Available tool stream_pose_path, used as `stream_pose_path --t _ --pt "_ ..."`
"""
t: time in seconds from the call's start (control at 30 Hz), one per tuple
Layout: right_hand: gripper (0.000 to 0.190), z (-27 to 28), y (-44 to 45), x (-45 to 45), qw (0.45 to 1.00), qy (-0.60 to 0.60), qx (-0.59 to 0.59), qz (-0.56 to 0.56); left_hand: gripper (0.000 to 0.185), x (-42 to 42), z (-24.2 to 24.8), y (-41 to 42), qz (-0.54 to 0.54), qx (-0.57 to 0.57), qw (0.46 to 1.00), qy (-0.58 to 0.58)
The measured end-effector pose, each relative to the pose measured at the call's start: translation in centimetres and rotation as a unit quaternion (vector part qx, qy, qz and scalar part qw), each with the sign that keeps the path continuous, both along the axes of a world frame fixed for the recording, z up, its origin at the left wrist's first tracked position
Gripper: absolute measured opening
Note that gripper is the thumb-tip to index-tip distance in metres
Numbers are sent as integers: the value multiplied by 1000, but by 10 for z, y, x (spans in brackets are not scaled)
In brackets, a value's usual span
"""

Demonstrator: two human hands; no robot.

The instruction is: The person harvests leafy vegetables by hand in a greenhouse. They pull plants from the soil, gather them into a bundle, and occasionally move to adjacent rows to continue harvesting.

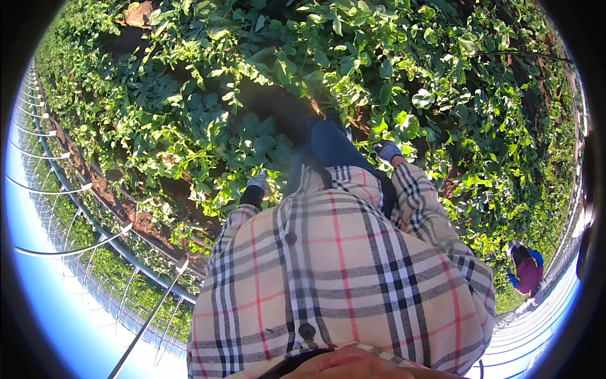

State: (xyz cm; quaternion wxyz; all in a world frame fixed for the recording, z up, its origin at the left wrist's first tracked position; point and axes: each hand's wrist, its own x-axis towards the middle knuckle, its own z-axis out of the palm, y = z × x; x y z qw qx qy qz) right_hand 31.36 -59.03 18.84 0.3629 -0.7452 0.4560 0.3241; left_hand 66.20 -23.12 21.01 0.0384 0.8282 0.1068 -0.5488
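Note:
I stand among low, leafy green plants [303,61] that spread on both sides of me. My left hand [257,181], in a light glove with a dark cuff, hangs beside my thigh, close to the leaves; its fingers are too small and partly hidden to read. On the other side my right hand [387,150], in a grey and dark glove, is beside my leg above bright leaves. Its fingers look curled, but whether anything is in them cannot be told. My plaid shirt [331,265] and dark trousers [334,142] fill the middle of the view.
A long blue-grey pipe [71,189] with curved hoops runs along the left, beside bare reddish soil [142,220]. At the lower right a co-worker [528,270] bends over the plants. A thin dark line [530,53] crosses the leaves at upper right. A stone [138,14] lies at upper left.

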Motion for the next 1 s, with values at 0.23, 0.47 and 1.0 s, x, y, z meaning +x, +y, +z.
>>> stream_pose_path --t 0.23,0.47,1.0 --pt "42 -12 -18 32 999 -39 22 3 68 -29 3 12 142 64 988 12" --pt "35 -48 -23 14 998 -38 40 -8 87 -49 21 -83 -162 114 974 -106" --pt "30 -115 -23 47 988 23 -22 -153 88 -8 -49 -158 -290 139 947 -3"
